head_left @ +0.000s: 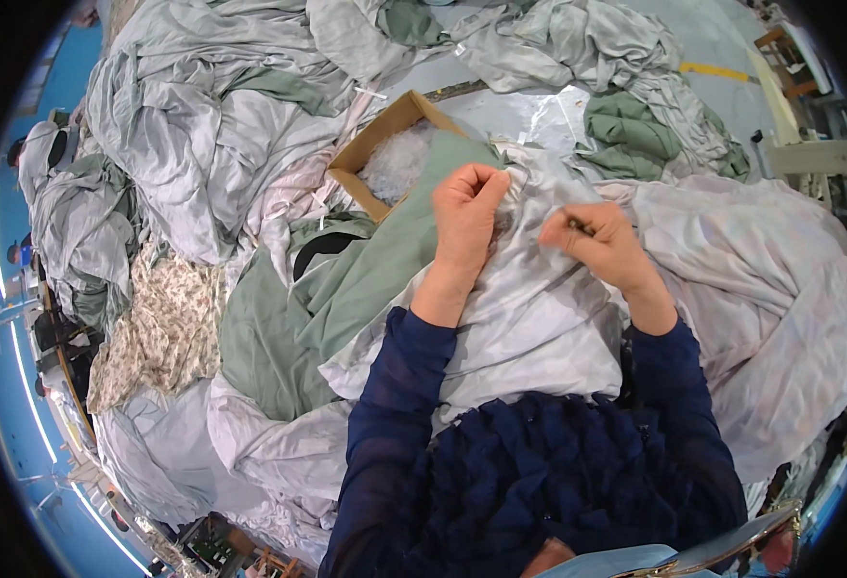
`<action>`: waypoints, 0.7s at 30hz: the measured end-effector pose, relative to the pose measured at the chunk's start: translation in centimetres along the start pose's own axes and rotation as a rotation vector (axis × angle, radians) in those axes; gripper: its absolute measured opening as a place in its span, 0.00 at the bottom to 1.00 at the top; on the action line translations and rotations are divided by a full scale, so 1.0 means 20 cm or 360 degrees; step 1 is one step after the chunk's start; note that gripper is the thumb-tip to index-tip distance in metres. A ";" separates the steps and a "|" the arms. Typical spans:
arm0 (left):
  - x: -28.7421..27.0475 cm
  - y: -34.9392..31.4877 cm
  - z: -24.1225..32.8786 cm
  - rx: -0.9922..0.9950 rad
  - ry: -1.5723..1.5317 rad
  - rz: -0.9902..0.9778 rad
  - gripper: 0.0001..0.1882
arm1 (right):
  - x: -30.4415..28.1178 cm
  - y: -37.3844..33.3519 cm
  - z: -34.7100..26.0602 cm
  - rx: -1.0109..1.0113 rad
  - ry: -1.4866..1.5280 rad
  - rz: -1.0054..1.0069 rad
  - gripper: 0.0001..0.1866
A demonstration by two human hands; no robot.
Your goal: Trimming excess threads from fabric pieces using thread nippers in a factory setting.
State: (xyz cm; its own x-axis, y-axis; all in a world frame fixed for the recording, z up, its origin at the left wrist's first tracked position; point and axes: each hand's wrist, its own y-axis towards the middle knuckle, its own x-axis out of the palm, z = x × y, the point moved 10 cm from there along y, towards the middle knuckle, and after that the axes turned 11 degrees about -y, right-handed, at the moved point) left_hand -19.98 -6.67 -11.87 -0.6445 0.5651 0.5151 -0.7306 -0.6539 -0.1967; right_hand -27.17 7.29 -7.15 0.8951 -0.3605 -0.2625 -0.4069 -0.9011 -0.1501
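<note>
My left hand (pixel 466 214) is closed in a pinch on the edge of a pale grey-white cloth (pixel 529 318) with a green side (pixel 385 270). The cloth lies spread in front of me, over my lap. A little to the right, my right hand (pixel 599 243) is curled with its thumb and fingers together. A small dark thing (pixel 580 227) shows between those fingers, too little of it visible to name. The right hand is apart from the left, above the white side of the cloth.
An open cardboard box (pixel 346 178) holding clear plastic pieces stands just beyond the cloth. Heaps of grey and green fabric (pixel 173 125) lie around it, with a flowered cloth (pixel 163 332) at left and a pale pinkish sheet (pixel 751 289) at right. A grey tabletop (pixel 510 111) shows behind.
</note>
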 end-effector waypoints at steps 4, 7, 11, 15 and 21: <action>0.04 -0.01 -0.04 -0.0083 -0.0013 -0.0073 0.04 | -0.08 0.03 -0.33 -0.0876 -0.0512 0.0628 0.04; 0.00 0.00 -0.10 -0.0316 -0.0306 0.0001 0.03 | -0.02 0.14 -0.19 -0.0424 0.0377 0.0400 0.06; 0.00 -0.01 -0.16 -0.0432 -0.0446 0.0088 0.03 | 0.06 0.22 0.08 -0.0047 0.0963 0.0338 0.10; -0.12 -0.03 -0.20 -0.0523 -0.0424 0.0184 0.03 | 0.05 0.18 0.16 0.0198 0.0842 0.0208 0.10; -0.16 -0.03 -0.11 -0.0327 -0.0583 0.0356 0.02 | -0.25 -0.08 0.33 0.0282 -0.0122 0.0478 0.09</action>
State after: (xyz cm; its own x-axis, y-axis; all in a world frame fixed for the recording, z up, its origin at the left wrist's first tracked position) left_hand -17.99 -6.95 -15.16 -0.6960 0.1827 0.6944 -0.6361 -0.6056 -0.4782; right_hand -32.18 12.14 -11.99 0.7172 -0.5777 -0.3897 -0.6811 -0.6995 -0.2164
